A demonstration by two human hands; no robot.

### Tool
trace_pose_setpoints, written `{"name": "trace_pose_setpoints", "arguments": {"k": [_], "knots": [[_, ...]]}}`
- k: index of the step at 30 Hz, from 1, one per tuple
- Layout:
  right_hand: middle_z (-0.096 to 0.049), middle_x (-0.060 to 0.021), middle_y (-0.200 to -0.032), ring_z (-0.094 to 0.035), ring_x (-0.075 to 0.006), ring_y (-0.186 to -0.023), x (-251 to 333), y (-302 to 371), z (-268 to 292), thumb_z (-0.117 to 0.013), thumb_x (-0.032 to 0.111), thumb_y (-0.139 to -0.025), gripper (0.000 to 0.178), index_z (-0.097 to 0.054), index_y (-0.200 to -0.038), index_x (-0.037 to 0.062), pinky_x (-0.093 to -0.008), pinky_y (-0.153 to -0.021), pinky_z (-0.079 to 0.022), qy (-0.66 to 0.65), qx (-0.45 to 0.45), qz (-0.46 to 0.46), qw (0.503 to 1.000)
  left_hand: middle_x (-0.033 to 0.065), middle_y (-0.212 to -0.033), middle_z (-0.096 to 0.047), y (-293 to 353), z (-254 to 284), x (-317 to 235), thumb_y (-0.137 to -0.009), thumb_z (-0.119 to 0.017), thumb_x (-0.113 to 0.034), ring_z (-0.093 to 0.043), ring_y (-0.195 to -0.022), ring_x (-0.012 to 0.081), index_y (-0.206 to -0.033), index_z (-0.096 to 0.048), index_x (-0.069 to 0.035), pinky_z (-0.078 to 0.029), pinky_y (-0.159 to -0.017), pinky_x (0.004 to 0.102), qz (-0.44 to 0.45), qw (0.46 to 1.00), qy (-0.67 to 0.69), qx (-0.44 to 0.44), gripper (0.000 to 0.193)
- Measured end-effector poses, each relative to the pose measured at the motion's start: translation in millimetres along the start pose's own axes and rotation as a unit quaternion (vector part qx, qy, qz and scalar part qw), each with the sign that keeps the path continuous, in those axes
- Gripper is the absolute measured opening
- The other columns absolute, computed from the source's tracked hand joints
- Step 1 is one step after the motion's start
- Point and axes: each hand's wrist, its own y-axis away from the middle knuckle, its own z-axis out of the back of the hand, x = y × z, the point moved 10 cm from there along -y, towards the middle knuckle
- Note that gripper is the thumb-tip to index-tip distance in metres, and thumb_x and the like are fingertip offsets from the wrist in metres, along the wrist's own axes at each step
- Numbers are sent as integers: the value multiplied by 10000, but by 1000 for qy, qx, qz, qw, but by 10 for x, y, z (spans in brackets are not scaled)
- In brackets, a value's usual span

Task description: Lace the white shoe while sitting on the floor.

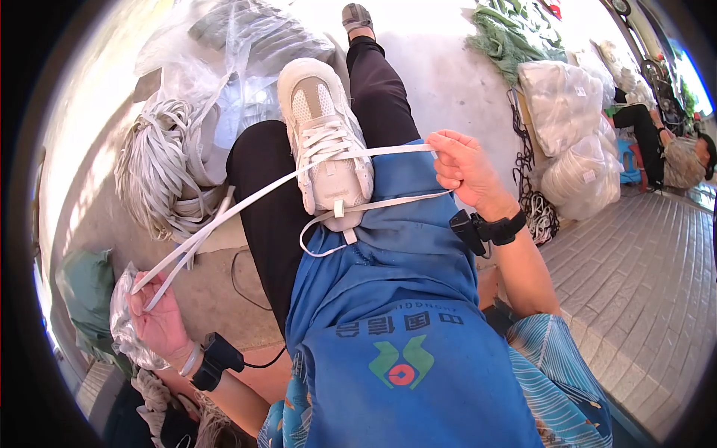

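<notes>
A beige and white sneaker [332, 183] rests on my lap, its toe pointing away from me. A flat white shoelace [399, 149] is threaded through its upper eyelets, and long loose lengths stretch out to both sides. At the far left my left hand [160, 319] is closed on lace strands, palm turned up. On the right my right hand [467, 170] pinches the lace between thumb and fingers. A second stretch of lace runs lower, across the heel end, to the right hand. Beneath the shoe lies a blue apron [407, 280].
A big bundle of white laces [168, 168] lies left of my knee. Behind it are clear plastic bags [258, 45]. To the right are a green net heap [511, 37], wrapped plastic packs [564, 104] and dark cord [525, 160]. Another person [676, 157] sits far right.
</notes>
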Motion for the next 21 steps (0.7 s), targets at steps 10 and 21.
{"name": "trace_pose_setpoints", "arguments": {"k": [10,21], "knots": [[-403,77,-538,-353,-26,-425,347,-64,977,-613,170,-933,161,-641,-956,13,-204,-399,-293,103,-180,93,974,155,-1054,-547,745,1159,-2195,-944,-521,-68,-531,-1028,306,-971,-540,36,-405,-1031,530,-351,918,43,-181,109],[-644,-87,-930,-644,-200,-650,593,160,-519,-611,102,-880,158,-666,-995,9,-328,-617,-509,439,-89,259,856,36,-971,-625,-642,-1115,1434,-903,-633,-75,-395,-535,28,-1140,-617,-26,-382,-531,201,19,759,-647,64,243]]}}
